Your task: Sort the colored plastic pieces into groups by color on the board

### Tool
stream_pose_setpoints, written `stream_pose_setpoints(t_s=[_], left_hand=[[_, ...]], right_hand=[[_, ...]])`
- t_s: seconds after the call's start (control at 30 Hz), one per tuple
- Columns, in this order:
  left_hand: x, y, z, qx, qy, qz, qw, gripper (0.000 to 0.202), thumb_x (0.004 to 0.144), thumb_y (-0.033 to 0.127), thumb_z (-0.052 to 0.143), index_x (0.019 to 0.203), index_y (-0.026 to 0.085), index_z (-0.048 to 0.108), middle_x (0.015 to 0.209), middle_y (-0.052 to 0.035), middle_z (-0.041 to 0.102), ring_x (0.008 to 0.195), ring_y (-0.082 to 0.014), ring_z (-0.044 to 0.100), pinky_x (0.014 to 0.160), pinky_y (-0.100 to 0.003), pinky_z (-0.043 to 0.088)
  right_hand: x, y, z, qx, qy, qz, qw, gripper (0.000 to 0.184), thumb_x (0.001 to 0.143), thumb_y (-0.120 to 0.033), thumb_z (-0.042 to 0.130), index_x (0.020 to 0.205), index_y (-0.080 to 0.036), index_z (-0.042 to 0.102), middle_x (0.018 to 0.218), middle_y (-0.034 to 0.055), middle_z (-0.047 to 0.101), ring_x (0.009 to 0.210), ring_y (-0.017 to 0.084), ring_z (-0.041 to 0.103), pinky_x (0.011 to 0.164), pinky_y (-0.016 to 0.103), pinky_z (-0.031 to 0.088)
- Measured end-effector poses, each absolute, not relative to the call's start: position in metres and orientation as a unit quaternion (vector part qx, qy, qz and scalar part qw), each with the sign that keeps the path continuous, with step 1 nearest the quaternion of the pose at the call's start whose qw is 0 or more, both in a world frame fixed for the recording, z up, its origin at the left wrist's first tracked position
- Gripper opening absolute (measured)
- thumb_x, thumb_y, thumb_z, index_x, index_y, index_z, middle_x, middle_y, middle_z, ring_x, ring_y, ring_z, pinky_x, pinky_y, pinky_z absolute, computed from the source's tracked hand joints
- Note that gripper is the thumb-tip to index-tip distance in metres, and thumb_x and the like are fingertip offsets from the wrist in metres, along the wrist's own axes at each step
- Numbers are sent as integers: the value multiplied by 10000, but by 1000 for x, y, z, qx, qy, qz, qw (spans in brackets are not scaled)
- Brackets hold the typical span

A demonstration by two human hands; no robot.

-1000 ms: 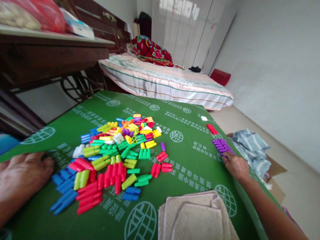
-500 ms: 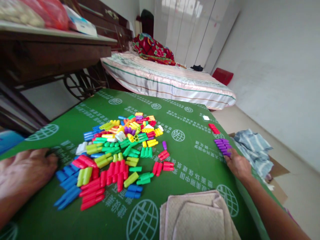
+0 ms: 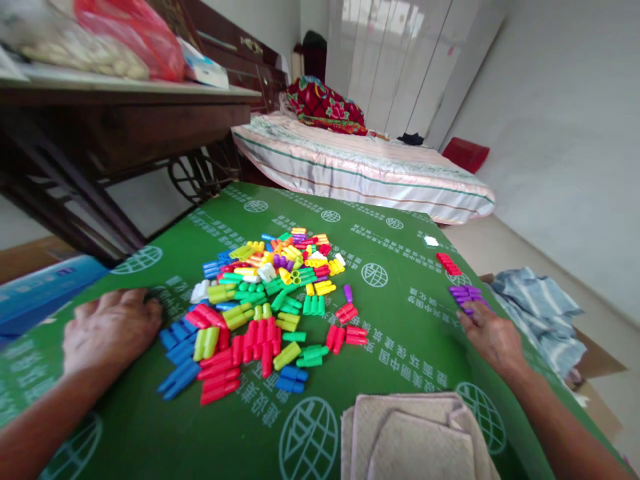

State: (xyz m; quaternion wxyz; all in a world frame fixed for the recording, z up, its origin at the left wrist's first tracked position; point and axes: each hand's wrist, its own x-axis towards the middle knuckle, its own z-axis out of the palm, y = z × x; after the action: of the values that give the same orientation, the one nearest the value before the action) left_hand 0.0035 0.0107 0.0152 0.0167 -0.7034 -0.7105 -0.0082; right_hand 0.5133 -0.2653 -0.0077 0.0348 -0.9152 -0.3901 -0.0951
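Observation:
A loose heap of bullet-shaped plastic building blocks (image 3: 260, 333) in red, green, yellow, blue and other colours lies on the green table (image 3: 400, 360). At the right edge my right hand (image 3: 493, 337) has its fingers closed on the near end of a row of purple building blocks (image 3: 465, 295), which lies on the tabletop. Just beyond is a row of red building blocks (image 3: 449, 264), and farther off a small white building block piece (image 3: 431, 241). My left hand (image 3: 113, 327) rests palm down left of the heap, fingers loosely spread, holding nothing.
A folded beige cloth (image 3: 415, 440) lies at the table's near edge. Beyond the table stands a bed (image 3: 360, 160). A dark wooden sewing table (image 3: 130, 127) carrying bags is at the left. Blue striped fabric (image 3: 537, 313) and cardboard are on the floor at right.
The camera view has swung left, so everything sits farther right in the picture. My left hand and forearm show more fully. My right hand stays at the purple blocks.

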Motion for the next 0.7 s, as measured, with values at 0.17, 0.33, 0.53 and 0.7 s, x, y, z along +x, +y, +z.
stream_pose_setpoints(t_s=[0.17,0.33,0.53,0.7], left_hand=[[9,2,21,-708,-705,-15,29,600,884,421,109,1187,77,497,1241,-207,469,1142,-381,405,919,-464,371],[6,-2,19,-711,-701,-39,47,540,892,381,149,1144,88,526,1178,-200,516,1096,-365,445,883,-462,394],[4,-3,11,-707,-702,-51,73,481,895,358,193,1121,115,541,1143,-158,544,1072,-331,468,875,-431,406],[1,-3,7,-704,-702,-69,83,445,884,340,227,1082,132,568,1123,-151,560,1068,-331,472,866,-428,411]], right_hand=[[471,-221,-6,-842,-518,-21,146,255,855,-374,461,918,-230,662,668,5,672,578,169,613,556,248,397],[405,-155,15,-743,-641,36,188,216,865,-323,456,813,-234,647,654,-27,639,563,123,560,556,222,360],[328,-71,53,-658,-738,13,152,218,875,-253,458,966,-219,654,989,32,657,872,151,592,702,229,385],[284,-17,59,-661,-743,26,106,258,862,-262,494,1028,-140,649,1119,118,619,1006,205,568,791,277,410]])
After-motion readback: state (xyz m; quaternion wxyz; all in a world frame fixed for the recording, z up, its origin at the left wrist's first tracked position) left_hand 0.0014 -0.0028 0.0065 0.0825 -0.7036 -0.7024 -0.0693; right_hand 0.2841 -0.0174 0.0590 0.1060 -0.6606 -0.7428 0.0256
